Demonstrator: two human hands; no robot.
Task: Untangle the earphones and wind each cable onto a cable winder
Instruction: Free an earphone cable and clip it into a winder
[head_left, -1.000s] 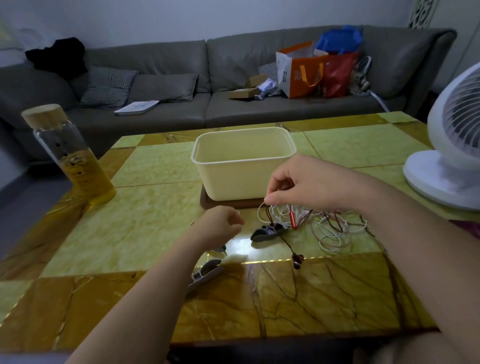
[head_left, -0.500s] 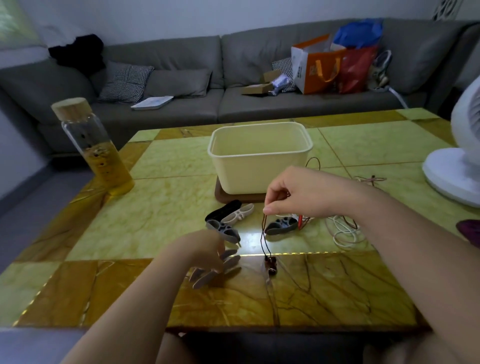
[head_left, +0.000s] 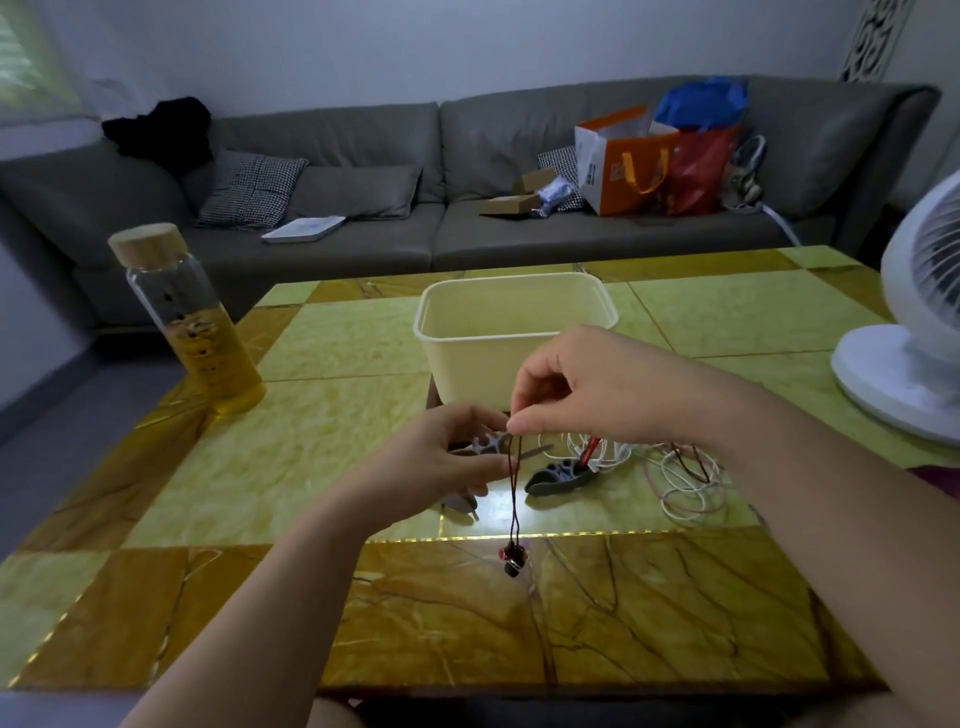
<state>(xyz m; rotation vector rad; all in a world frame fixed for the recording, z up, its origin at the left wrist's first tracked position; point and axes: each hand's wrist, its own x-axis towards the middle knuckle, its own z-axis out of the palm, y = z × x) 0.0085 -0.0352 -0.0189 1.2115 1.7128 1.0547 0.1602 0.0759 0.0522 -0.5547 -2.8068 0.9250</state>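
Head view, looking down over a table (head_left: 311, 441) of yellow-green and amber stone squares. Right hand (head_left: 597, 395) raised above the table's middle, thumb and forefinger pinched tight on a thin dark cable (head_left: 514, 493), the other fingers curled in behind. The cable hangs straight down from the pinch as a doubled strand and ends in a pair of earbuds (head_left: 511, 558), dark with a touch of red, low over the amber band near the front edge; whether they touch the surface, cannot tell. Left hand (head_left: 441, 462) just beside and below the right one, fingers curled about a pale winder (head_left: 488, 444), a grey tip poking out past the fingertips toward the right. Part of another winder (head_left: 460, 504) shows under that hand, on the table. A dark grey winder (head_left: 558, 475) lies flat just right of the hanging cable, with a red plug (head_left: 589, 452) at its far end. Beyond it, under the right forearm, a loose tangle of white and pinkish cables (head_left: 680, 483) spreads over the table. Behind the hands, a cream tub (head_left: 514, 338), open-topped. Far left, a glass bottle (head_left: 192, 322), wooden cap, amber liquid. Right edge, a white fan (head_left: 914, 322). Grey sofa (head_left: 363, 208) along the back wall, shopping bags (head_left: 623, 161) on its seat.
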